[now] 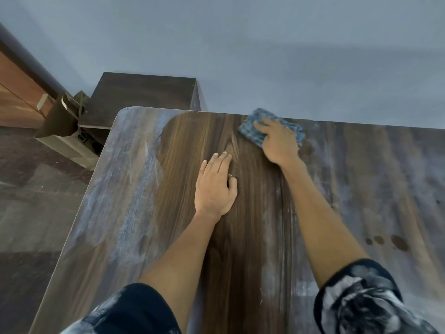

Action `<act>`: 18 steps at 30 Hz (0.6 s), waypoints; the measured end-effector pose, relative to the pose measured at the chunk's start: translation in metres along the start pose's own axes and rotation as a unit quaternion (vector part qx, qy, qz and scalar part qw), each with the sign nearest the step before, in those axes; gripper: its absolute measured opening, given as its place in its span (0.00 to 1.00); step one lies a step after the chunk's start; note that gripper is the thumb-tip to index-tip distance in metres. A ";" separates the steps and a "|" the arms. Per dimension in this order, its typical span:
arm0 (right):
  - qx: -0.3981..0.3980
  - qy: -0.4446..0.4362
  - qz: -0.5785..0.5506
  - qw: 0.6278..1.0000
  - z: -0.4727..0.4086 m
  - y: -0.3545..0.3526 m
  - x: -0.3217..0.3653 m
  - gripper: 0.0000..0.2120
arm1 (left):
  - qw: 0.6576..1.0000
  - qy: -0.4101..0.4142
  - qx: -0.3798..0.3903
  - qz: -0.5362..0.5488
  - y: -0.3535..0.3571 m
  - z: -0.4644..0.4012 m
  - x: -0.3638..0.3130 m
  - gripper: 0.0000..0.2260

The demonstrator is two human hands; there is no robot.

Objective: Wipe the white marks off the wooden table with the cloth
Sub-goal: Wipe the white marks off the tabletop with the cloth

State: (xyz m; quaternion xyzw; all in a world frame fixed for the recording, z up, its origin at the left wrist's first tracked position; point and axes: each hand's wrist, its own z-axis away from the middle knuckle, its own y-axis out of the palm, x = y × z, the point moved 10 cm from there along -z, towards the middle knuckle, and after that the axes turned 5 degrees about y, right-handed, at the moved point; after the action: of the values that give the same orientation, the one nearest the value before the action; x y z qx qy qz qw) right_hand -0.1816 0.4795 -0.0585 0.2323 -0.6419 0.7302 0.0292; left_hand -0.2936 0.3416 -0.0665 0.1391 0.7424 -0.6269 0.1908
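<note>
A wooden table (168, 237) fills the view. White marks (130, 189) cover its left strip and more white marks (361, 169) haze its right half; a dark clean band runs down the middle. A folded blue cloth (252, 127) lies at the table's far edge. My right hand (278, 141) presses flat on the cloth, fingers fairly straight, covering its near part. My left hand (215, 186) rests palm down on the clean band, fingers extended, holding nothing.
A dark wooden cabinet (144, 92) stands beyond the table's far left corner, against a grey-blue wall (240, 44). A beige box with brown card (65, 131) sits on the floor to the left. Dark spots (397, 242) mark the right side.
</note>
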 end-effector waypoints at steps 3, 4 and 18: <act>0.038 -0.071 -0.031 0.996 0.036 0.016 0.026 0.23 | 1.000 -0.016 -0.014 0.010 -0.002 0.000 0.004 0.21; 0.044 -0.093 -0.025 0.994 0.053 0.019 0.028 0.23 | 1.000 -0.020 -0.019 0.015 -0.003 0.000 0.005 0.21; -0.020 0.067 0.035 0.997 0.056 -0.001 -0.032 0.22 | 1.000 -0.019 -0.015 0.009 -0.004 0.000 0.003 0.21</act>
State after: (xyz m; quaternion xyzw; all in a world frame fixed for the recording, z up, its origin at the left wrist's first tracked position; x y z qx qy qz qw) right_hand -0.1353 0.4344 -0.0657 0.1602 -0.6604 0.7319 0.0510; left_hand -0.2985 0.3412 -0.0645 0.1311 0.7465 -0.6168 0.2124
